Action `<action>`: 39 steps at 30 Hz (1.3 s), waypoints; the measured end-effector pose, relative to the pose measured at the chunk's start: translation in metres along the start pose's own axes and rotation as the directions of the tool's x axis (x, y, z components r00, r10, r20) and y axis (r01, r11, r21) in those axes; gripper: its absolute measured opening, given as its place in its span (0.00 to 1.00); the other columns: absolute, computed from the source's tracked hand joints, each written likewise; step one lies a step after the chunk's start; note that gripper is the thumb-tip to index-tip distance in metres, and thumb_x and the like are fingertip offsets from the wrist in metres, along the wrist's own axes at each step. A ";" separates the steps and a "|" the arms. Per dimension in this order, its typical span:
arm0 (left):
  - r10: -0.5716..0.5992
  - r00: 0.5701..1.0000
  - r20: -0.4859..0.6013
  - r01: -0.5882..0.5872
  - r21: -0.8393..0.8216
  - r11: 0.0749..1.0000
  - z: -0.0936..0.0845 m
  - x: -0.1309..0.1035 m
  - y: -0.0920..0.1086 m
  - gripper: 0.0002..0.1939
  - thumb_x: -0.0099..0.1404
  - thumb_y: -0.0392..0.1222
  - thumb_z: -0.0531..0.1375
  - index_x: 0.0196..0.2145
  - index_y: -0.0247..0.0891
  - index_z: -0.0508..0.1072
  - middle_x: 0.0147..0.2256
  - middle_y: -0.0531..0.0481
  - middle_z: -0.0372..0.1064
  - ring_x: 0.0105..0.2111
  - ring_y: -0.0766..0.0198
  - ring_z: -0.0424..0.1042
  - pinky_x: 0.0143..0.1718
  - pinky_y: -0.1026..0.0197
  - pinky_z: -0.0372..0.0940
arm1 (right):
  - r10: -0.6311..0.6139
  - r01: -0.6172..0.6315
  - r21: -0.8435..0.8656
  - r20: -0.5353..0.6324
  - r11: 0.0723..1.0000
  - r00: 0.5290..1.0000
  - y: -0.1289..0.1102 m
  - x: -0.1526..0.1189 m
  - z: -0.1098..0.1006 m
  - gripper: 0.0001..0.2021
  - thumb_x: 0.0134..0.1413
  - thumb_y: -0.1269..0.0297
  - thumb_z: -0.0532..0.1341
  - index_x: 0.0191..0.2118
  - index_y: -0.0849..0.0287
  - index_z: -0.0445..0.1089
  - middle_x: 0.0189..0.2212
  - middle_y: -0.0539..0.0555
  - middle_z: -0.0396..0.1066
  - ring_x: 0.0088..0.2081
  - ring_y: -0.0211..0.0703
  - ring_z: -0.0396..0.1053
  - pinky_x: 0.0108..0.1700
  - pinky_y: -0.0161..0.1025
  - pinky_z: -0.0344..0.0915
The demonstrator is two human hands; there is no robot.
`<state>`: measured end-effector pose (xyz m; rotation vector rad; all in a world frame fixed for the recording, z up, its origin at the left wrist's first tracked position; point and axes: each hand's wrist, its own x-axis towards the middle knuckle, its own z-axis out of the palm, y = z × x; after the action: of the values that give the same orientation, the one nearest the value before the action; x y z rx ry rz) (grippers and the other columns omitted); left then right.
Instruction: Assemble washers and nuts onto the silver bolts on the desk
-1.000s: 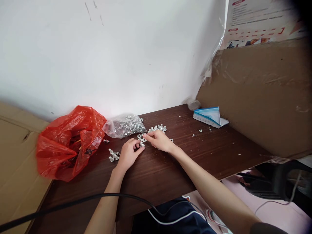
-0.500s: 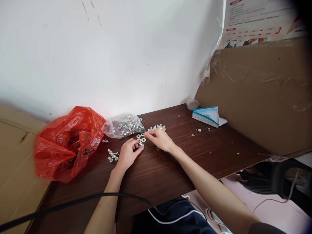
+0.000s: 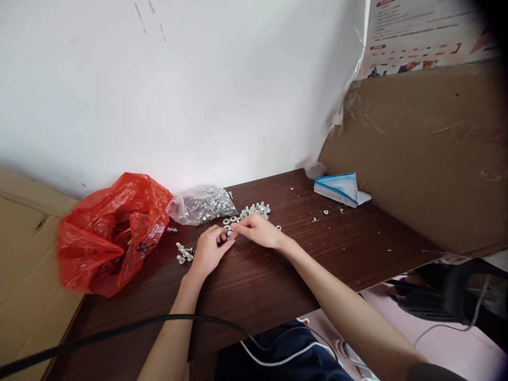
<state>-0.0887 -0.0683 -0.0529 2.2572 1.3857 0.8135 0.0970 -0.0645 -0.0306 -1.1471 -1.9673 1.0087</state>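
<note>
Between the thumb and fingers of my left hand (image 3: 210, 247) is a small metal bolt (image 3: 229, 234), its end pointing up. My right hand (image 3: 260, 230) is closed in a pinch right beside the bolt; whatever its fingertips hold is too small to make out. Flat washers (image 3: 226, 221) lie just beyond both hands, partly covered by the right one. Behind the right hand a cluster of bolts (image 3: 254, 208) stands upright on the table. Several more bolts (image 3: 183, 255) lie in a small pile left of my left hand.
A red plastic bag (image 3: 113, 238) sits at the left of the brown table (image 3: 254, 286). Against the wall lies a clear bag of small metal parts (image 3: 204, 203). A blue and white folded box (image 3: 339, 189) is at the right, near a cardboard panel (image 3: 416, 153). A black cable (image 3: 159, 319) crosses in front.
My right hand has moved from the washers a little toward me, to the bolt in my left hand. My left hand has stayed nearly still.
</note>
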 end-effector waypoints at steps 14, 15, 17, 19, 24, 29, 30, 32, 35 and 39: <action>-0.010 1.000 0.012 0.010 0.000 1.000 0.000 0.000 -0.001 0.08 0.59 0.41 0.61 0.36 0.36 0.75 0.27 0.53 0.62 0.26 0.67 0.60 0.31 0.63 0.58 | -0.022 0.022 0.013 -0.028 1.000 0.999 0.000 0.001 0.000 0.20 0.58 0.55 0.53 0.28 0.63 0.76 0.15 0.45 0.48 0.21 0.33 0.46 0.25 0.33 0.45; -0.008 1.000 0.011 0.008 -0.002 1.000 0.000 0.000 -0.001 0.08 0.59 0.41 0.61 0.36 0.36 0.75 0.26 0.53 0.62 0.26 0.67 0.60 0.30 0.63 0.58 | -0.032 0.032 0.003 -0.004 0.999 0.999 0.000 0.001 0.001 0.20 0.58 0.55 0.53 0.27 0.63 0.75 0.16 0.45 0.48 0.21 0.33 0.46 0.25 0.33 0.45; -0.006 1.000 0.004 0.006 -0.004 1.000 0.000 0.000 -0.001 0.08 0.58 0.40 0.61 0.36 0.36 0.75 0.26 0.53 0.63 0.26 0.67 0.60 0.30 0.64 0.58 | -0.017 0.014 -0.058 -0.045 0.998 0.999 0.001 0.002 0.001 0.20 0.58 0.56 0.53 0.24 0.64 0.73 0.16 0.46 0.50 0.21 0.33 0.47 0.25 0.34 0.45; -0.004 1.000 -0.002 0.004 -0.006 1.000 0.001 0.000 -0.002 0.09 0.58 0.40 0.61 0.37 0.36 0.75 0.27 0.54 0.63 0.26 0.67 0.60 0.30 0.64 0.58 | 0.016 -0.033 -0.111 -0.150 0.993 0.989 0.003 0.002 0.000 0.20 0.58 0.57 0.53 0.23 0.64 0.72 0.15 0.46 0.51 0.22 0.34 0.48 0.26 0.34 0.45; -0.007 1.000 0.002 0.007 -0.015 1.000 0.001 0.000 -0.002 0.09 0.58 0.40 0.62 0.36 0.36 0.75 0.26 0.54 0.62 0.26 0.67 0.60 0.30 0.64 0.58 | -0.026 0.023 -0.038 -0.073 0.999 0.997 0.002 0.001 -0.001 0.19 0.58 0.57 0.53 0.27 0.63 0.75 0.16 0.46 0.52 0.22 0.34 0.49 0.27 0.33 0.47; -0.010 1.000 0.003 0.010 -0.009 1.000 0.000 0.000 -0.002 0.08 0.58 0.40 0.61 0.36 0.36 0.74 0.26 0.54 0.62 0.26 0.67 0.60 0.30 0.64 0.58 | -0.033 0.026 -0.090 -0.079 0.996 0.996 0.004 0.002 0.001 0.19 0.58 0.58 0.53 0.26 0.63 0.74 0.16 0.47 0.55 0.22 0.34 0.50 0.27 0.34 0.47; -0.009 1.000 0.000 0.009 -0.010 1.000 0.001 0.000 -0.002 0.08 0.58 0.41 0.61 0.36 0.36 0.74 0.26 0.54 0.63 0.26 0.67 0.60 0.30 0.64 0.58 | -0.014 -0.001 -0.113 -0.137 0.994 0.990 0.005 0.003 0.000 0.19 0.58 0.59 0.52 0.26 0.63 0.74 0.16 0.47 0.55 0.22 0.34 0.50 0.27 0.34 0.47; -0.011 1.000 -0.001 0.011 -0.012 1.000 0.001 0.000 -0.002 0.09 0.58 0.41 0.61 0.37 0.36 0.74 0.27 0.54 0.63 0.26 0.67 0.60 0.31 0.63 0.58 | 0.009 -0.033 -0.116 -0.203 0.993 0.979 0.006 0.004 -0.001 0.19 0.58 0.58 0.52 0.26 0.63 0.75 0.15 0.46 0.53 0.22 0.34 0.49 0.27 0.34 0.47; -0.015 1.000 0.009 0.015 -0.013 1.000 0.000 0.000 -0.001 0.09 0.58 0.41 0.61 0.37 0.37 0.75 0.27 0.53 0.63 0.26 0.67 0.60 0.31 0.63 0.58 | -0.019 0.014 -0.040 -0.113 0.999 0.993 0.004 0.003 -0.001 0.19 0.58 0.57 0.53 0.27 0.63 0.75 0.15 0.46 0.52 0.22 0.34 0.49 0.27 0.34 0.46; -0.020 1.000 0.002 0.020 -0.007 1.000 0.000 0.000 0.000 0.07 0.58 0.40 0.61 0.34 0.36 0.74 0.26 0.54 0.62 0.26 0.67 0.60 0.30 0.64 0.57 | -0.063 0.063 -0.023 0.022 0.998 0.998 0.002 0.001 0.001 0.19 0.58 0.57 0.53 0.23 0.63 0.71 0.16 0.46 0.51 0.22 0.33 0.47 0.26 0.34 0.45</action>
<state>-0.0887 -0.0681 -0.0523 2.2351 1.4000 0.8086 0.0965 -0.0631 -0.0330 -1.0847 -2.0245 0.9707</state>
